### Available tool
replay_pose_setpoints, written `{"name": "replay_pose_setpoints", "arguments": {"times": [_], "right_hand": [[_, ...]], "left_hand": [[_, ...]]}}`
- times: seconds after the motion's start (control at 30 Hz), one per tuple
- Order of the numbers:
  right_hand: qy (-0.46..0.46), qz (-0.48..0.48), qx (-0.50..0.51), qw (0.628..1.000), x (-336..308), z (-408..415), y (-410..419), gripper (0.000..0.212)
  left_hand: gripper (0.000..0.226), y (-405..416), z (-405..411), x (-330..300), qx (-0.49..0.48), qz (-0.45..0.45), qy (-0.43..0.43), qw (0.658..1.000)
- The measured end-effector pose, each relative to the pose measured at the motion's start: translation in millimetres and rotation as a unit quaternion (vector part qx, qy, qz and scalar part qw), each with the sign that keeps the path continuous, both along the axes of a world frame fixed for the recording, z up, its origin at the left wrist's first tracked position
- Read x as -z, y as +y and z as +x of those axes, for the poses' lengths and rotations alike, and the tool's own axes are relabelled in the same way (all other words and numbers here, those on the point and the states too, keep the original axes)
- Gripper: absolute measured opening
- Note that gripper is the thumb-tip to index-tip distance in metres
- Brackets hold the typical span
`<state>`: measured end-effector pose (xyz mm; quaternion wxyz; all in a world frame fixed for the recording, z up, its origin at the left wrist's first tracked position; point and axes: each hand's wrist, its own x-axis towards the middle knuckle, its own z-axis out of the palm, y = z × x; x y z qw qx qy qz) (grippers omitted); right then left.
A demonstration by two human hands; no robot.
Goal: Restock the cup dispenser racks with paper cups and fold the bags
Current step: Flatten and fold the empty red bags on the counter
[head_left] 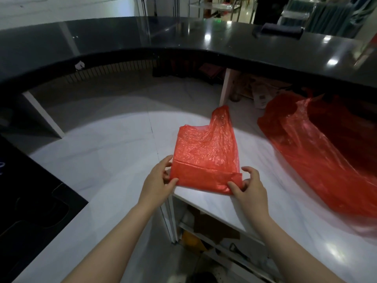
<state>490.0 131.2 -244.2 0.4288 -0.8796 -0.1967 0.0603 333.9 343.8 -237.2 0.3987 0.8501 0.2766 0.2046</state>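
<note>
Left hand, right hand pinching crinkly red plastic bag, glossy white counter

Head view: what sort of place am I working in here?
Probably behind a shop or café service counter: a curved, raised black countertop wraps around a lower white work surface, with storage shelves underneath and a seating area beyond.

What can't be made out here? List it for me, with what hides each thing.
- Cup dispenser racks and paper cups: none appear in the head view, so restocking can't be judged.
- Large red bag: cut off by the right edge.
- Items under the white counter: dark and blurred in the open shelves.
- Small red bag: its underside is hidden; the left hand and right hand cover its near corners.
</note>
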Motion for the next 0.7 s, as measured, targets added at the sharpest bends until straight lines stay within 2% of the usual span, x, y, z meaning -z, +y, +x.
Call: {"name": "replay_pose_setpoints", "arguments": {"times": [0.07, 0.2, 0.4, 0.57, 0.63, 0.7], "right_hand": [[-0.024, -0.024, -0.010, 0.999, -0.7, -1.3, 2.5, 0.046], [-0.119, -0.077, -0.056, 0.988, 2.5, 0.8, 0.3, 0.026], [-0.208, -0.131, -0.128, 0.961, 2.3, -3.7, -2.0, 0.039], [-0.167, -0.189, -0.157, 0.955, -1.4, -2.1, -1.1, 0.053], [-0.155, -0.231, -0.157, 0.948, -3.6, -1.5, 0.4, 0.064], [-0.149, -0.234, -0.159, 0.947, -5.2, -2.1, 2.3, 0.062]], "left_hand": [[0.073, -2.1, -2.8, 0.8, 0.034, 0.050, 0.008, 0.998], [0.052, -3.6, -0.9, 4.6, 0.072, 0.156, 0.058, 0.983], [0.039, -0.2, -4.6, 3.5, 0.051, 0.105, 0.048, 0.992], [0.036, -2.0, -3.5, 3.2, 0.030, 0.130, 0.064, 0.989], [0.036, -3.7, -4.6, 2.6, 0.027, 0.168, 0.079, 0.982], [0.043, -4.4, -6.3, 3.0, 0.032, 0.209, 0.114, 0.971]]}}
